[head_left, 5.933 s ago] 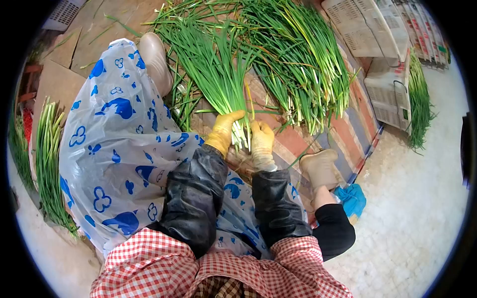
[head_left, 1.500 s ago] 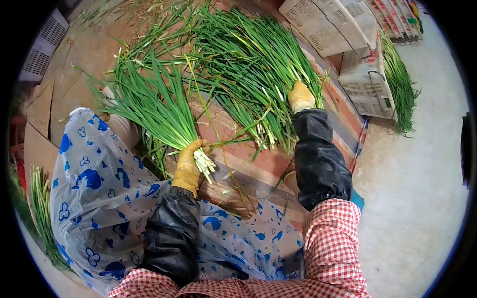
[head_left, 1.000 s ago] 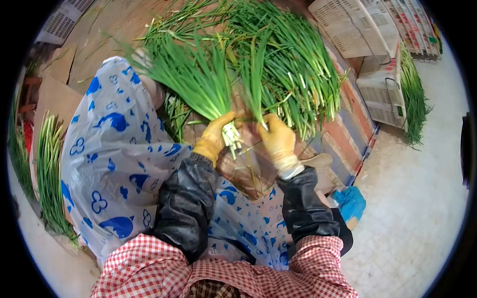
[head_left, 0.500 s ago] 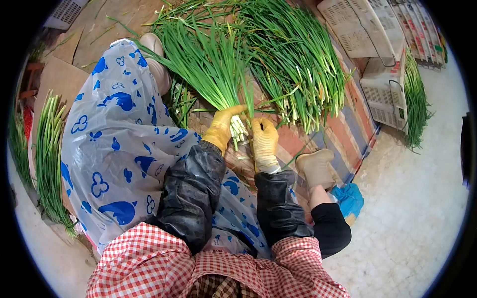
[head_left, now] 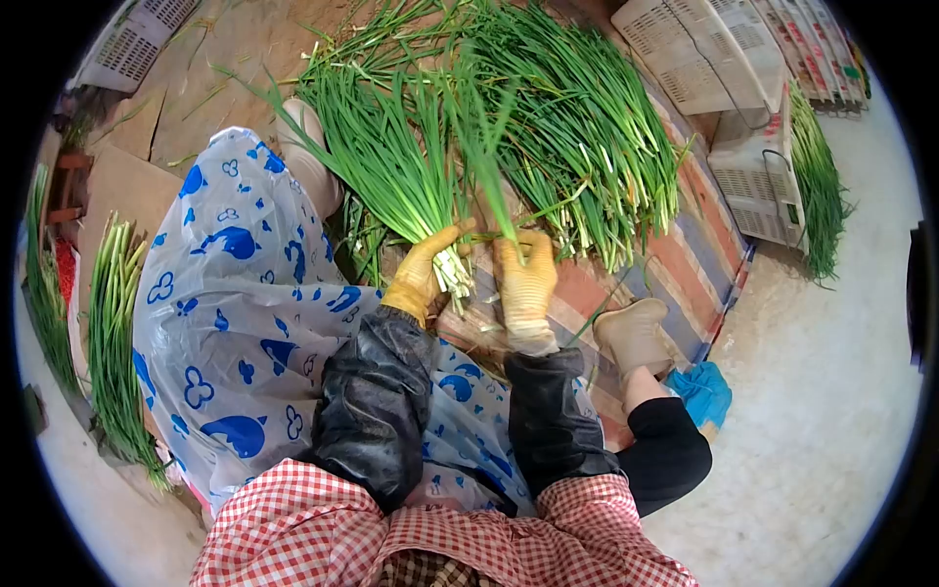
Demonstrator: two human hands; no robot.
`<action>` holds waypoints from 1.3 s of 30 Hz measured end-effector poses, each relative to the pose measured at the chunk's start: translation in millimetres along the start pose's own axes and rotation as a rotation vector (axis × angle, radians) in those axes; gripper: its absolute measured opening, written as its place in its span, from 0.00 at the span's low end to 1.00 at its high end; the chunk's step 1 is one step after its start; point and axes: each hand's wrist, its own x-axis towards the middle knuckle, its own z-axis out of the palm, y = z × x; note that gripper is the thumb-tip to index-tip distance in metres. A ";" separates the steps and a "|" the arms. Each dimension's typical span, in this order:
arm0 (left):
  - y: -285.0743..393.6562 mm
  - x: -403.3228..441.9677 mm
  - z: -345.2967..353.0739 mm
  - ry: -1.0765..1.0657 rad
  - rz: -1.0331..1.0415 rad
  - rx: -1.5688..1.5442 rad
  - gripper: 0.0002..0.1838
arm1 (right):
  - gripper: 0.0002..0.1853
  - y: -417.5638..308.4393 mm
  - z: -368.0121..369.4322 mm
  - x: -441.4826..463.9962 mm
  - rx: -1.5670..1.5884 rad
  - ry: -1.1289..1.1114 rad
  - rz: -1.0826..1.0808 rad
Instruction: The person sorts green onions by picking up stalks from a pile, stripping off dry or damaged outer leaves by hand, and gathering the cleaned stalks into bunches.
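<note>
My left hand [head_left: 416, 276], in a yellow rubber glove, is closed round the lower stems of a bunch of Chinese chives [head_left: 391, 161]. The bunch's pale cut ends stick out below the glove, and its leaves fan out away from me. Just to the right, my gloved right hand [head_left: 526, 289] pinches a few separate chive stalks [head_left: 484, 161], whose leaves are smeared by motion. Its fingertips are partly hidden. Beyond the hands lies a large loose pile of chives [head_left: 577, 127], pale ends toward me.
A patterned plastic sheet [head_left: 235, 333] covers my lap. Striped cloth [head_left: 699, 264] lies under the pile. White plastic crates [head_left: 748, 191] stand at the right, with chives [head_left: 817, 186] beside them. More chives [head_left: 117, 362] lie at the left. A blue plastic bag [head_left: 702, 393] is near my right foot.
My right hand has moved slightly right, away from the left, and the stalks in it now swing and blur. The left hand keeps hold of the bunch, a little lower.
</note>
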 end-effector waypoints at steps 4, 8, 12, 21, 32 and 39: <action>-6.9 16.0 -17.5 0.079 -0.015 -0.020 0.14 | 0.09 1.1 14.4 -7.5 -0.350 -0.148 -0.003; -7.0 16.0 -16.7 0.168 -0.042 -0.045 0.12 | 0.11 22.8 22.3 -10.7 -0.007 -0.252 0.150; -6.6 10.1 -9.4 0.241 -0.008 0.047 0.11 | 0.14 17.0 16.4 -5.0 -0.291 -0.357 0.194; 45.5 3.5 46.4 0.065 0.301 0.209 0.12 | 0.15 16.6 -3.0 15.0 0.001 -0.379 0.252; 62.8 26.6 5.5 0.552 0.540 0.263 0.11 | 0.26 84.9 29.8 1.5 -0.933 -0.446 0.245; 58.8 24.6 14.8 0.594 0.417 0.312 0.11 | 0.23 128.4 56.7 11.2 -1.057 -0.498 0.258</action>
